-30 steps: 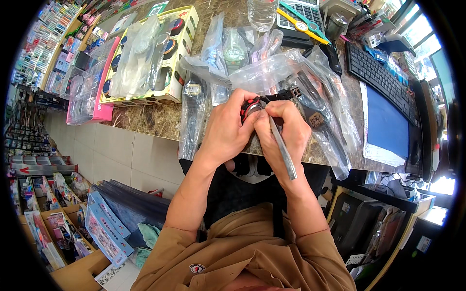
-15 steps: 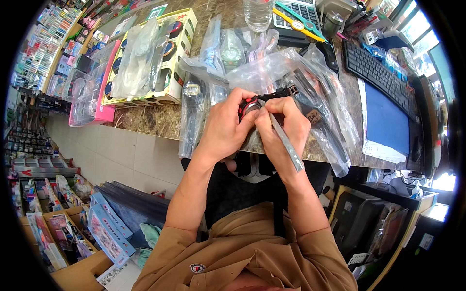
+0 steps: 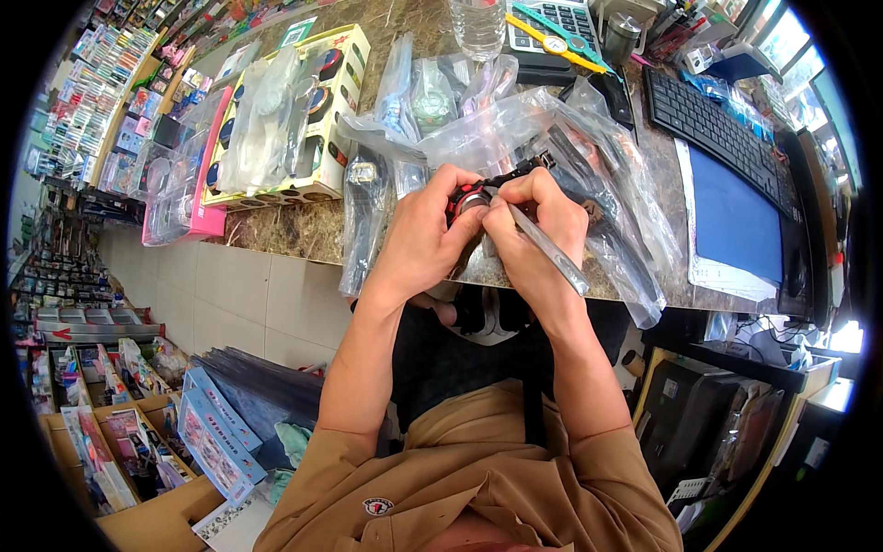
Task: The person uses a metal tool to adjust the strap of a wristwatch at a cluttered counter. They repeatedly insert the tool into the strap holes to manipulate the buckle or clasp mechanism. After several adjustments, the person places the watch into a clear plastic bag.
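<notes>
Over the table's near edge, my left hand (image 3: 425, 232) is closed round a red and black wristwatch (image 3: 470, 199), its dark strap reaching up and to the right. In my right hand (image 3: 543, 235) a slim silver metal tool (image 3: 558, 260) is pinched, its flat handle sticking out toward my wrist. The tool's tip is at the watch, but my fingers hide the exact contact. Clear plastic bags (image 3: 607, 198) lie spread just beyond and right of my hands. A bagged black watch (image 3: 364, 198) lies left of them.
A yellow watch box (image 3: 322, 166) and a pink-edged clear case (image 3: 207, 219) stand at the left. Far back are a water bottle (image 3: 478, 32), a calculator (image 3: 563, 17) and yellow and teal watches. At right lie a keyboard (image 3: 713, 129) and a blue folder (image 3: 736, 221).
The tool's handle has swung a little up and to the right. My hands keep hold of the watch and tool in nearly the same place, and the whole view has shifted slightly.
</notes>
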Available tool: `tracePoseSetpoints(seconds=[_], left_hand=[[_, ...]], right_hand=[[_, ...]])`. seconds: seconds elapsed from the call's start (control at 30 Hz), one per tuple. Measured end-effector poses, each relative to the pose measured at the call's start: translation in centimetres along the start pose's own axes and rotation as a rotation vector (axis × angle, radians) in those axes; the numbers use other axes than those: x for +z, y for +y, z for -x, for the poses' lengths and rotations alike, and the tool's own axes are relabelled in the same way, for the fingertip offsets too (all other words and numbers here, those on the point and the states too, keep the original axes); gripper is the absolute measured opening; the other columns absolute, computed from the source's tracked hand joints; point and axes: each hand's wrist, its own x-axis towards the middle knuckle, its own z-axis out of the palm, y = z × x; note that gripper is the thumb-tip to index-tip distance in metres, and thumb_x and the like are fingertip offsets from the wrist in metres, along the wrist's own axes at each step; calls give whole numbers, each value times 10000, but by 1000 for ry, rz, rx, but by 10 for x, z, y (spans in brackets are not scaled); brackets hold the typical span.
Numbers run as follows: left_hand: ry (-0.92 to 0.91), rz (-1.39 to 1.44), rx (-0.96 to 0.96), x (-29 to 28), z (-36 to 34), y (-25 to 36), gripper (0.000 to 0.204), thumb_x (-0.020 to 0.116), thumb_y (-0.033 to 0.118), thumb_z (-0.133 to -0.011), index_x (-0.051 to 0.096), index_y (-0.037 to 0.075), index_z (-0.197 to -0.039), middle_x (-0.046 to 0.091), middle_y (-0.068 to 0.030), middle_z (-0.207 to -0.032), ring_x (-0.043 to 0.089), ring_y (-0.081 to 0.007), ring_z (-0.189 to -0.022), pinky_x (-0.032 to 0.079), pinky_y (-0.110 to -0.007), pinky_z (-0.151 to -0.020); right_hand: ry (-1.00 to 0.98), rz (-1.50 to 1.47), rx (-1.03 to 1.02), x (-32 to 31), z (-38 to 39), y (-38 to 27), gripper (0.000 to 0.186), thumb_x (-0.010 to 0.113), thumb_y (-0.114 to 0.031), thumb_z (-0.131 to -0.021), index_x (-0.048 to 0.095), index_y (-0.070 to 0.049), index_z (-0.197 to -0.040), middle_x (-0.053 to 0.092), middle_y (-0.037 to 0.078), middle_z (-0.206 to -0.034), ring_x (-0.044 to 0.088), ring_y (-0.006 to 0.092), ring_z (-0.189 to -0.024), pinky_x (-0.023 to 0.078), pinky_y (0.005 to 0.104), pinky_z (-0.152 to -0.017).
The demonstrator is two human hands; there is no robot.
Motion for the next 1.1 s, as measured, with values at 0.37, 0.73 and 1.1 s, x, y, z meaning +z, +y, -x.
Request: tracePoseSetpoints(seconds=[0.37, 0.73, 1.1], left_hand=[[-6, 1, 33, 0, 0, -4, 304, 758, 153, -988, 626, 49, -1242, 732, -177, -931, 717, -337, -801, 550, -413, -729], [-2, 129, -195, 1, 0, 4, 294, 707, 208, -1037, 647, 18, -1253, 752, -107, -918, 721, -208, -769, 562, -381, -715], [-40, 440, -376, -1, -12, 7, 223, 553, 189, -1077, 661, 24, -1182, 750, -63, -917, 609, -83, -708, 504, -254, -588]], right_hand=[[-49, 9, 41, -8, -5, 1, 152, 773, -11, -869, 638, 19, -930, 721, 165, -775, 741, 247, -685, 574, 357, -643], [27, -284, 262, -4, 16, 7, 146, 786, -62, -944, 684, 23, -1005, 757, 79, -786, 731, 99, -712, 564, 279, -646], [85, -394, 337, -35, 24, 8, 179, 765, -78, -1005, 668, 39, -1098, 760, 83, -824, 712, 92, -668, 554, 235, -611]])
